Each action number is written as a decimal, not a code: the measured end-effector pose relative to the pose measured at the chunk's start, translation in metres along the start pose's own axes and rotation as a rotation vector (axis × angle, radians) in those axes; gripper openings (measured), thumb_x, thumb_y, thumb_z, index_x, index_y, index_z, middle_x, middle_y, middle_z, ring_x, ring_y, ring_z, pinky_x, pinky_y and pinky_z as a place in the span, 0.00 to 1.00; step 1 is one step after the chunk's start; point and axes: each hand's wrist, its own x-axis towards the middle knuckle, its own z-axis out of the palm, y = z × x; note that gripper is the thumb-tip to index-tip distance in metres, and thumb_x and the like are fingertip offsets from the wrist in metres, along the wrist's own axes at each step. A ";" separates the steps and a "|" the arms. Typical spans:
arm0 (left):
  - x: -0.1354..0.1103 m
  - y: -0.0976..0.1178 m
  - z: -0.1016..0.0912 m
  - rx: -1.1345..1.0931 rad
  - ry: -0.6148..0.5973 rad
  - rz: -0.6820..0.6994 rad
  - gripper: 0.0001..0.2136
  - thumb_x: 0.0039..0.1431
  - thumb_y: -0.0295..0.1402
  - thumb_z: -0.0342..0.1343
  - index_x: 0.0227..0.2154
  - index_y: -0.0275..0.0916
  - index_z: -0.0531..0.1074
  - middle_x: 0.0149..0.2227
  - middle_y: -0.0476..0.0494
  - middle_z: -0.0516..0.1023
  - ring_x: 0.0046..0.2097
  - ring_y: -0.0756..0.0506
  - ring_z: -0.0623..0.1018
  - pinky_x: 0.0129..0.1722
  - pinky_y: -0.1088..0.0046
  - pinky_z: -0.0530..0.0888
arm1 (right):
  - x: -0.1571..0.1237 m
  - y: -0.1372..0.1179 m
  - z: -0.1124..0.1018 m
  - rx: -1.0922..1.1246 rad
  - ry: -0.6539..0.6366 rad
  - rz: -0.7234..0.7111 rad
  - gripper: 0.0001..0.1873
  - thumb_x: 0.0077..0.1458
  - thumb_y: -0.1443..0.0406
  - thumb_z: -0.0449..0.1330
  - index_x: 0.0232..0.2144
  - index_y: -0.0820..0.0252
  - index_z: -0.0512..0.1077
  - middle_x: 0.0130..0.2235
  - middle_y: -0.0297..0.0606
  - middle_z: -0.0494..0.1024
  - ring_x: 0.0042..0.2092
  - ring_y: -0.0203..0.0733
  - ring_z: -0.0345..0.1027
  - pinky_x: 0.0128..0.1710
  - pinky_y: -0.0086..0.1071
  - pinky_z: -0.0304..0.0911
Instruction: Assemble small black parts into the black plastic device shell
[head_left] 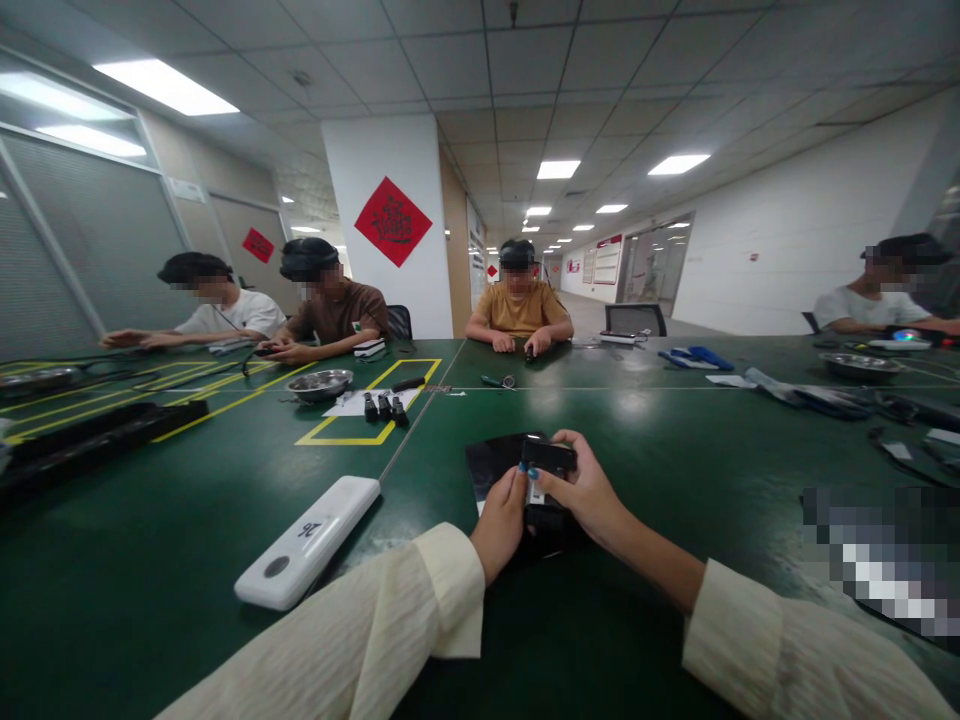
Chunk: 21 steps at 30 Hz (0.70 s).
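Both of my hands are closed on a small black device (546, 512) with a pale label on its side; its exact kind I cannot make out. My left hand (501, 520) grips its left side, thumb at the label. From the right, my right hand (589, 490) wraps round its upper part, the thumb pressed on the front. Under the hands a glossy black sheet or bag (491, 462) lies on the green table (420, 620). To the left of my left hand rests a white power bank (311, 540) marked with a number.
Several black parts (385, 407) lie on white paper inside a yellow tape outline, beside a metal bowl (319, 384). A long black tray (105, 440) is at left. Cables and bags (810, 395) lie at right. Several people sit round the table, one person (519, 310) directly opposite.
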 end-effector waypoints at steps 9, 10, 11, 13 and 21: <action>-0.002 0.000 0.002 -0.100 0.011 -0.051 0.22 0.51 0.53 0.49 0.34 0.37 0.69 0.26 0.49 0.70 0.30 0.49 0.68 0.32 0.74 0.66 | -0.002 0.008 0.003 -0.010 0.104 -0.019 0.34 0.42 0.57 0.65 0.48 0.51 0.53 0.42 0.37 0.67 0.41 0.41 0.68 0.40 0.36 0.66; -0.001 0.000 0.001 -0.101 0.014 -0.058 0.22 0.51 0.53 0.49 0.34 0.37 0.69 0.25 0.51 0.68 0.28 0.50 0.67 0.31 0.75 0.65 | -0.002 0.008 0.002 0.005 0.091 -0.009 0.35 0.43 0.57 0.64 0.50 0.50 0.51 0.43 0.37 0.66 0.41 0.42 0.68 0.41 0.37 0.66; -0.001 0.000 0.001 -0.104 0.020 -0.061 0.22 0.51 0.53 0.49 0.33 0.37 0.69 0.24 0.51 0.67 0.27 0.50 0.66 0.30 0.75 0.65 | -0.002 0.008 0.002 0.026 0.063 0.001 0.37 0.43 0.57 0.64 0.51 0.49 0.50 0.43 0.38 0.66 0.42 0.42 0.68 0.41 0.38 0.66; -0.001 0.000 -0.001 -0.127 0.025 -0.056 0.21 0.50 0.53 0.49 0.31 0.37 0.68 0.24 0.52 0.66 0.27 0.51 0.66 0.30 0.76 0.64 | -0.003 0.006 0.001 0.064 -0.008 0.007 0.43 0.40 0.59 0.67 0.53 0.47 0.46 0.44 0.38 0.65 0.42 0.43 0.68 0.42 0.40 0.66; 0.003 0.001 -0.005 -0.289 -0.053 -0.077 0.20 0.50 0.49 0.53 0.35 0.36 0.70 0.32 0.48 0.73 0.34 0.49 0.71 0.38 0.73 0.66 | -0.008 -0.005 0.005 0.038 -0.082 -0.034 0.49 0.35 0.63 0.69 0.55 0.46 0.45 0.48 0.39 0.63 0.46 0.44 0.67 0.46 0.43 0.64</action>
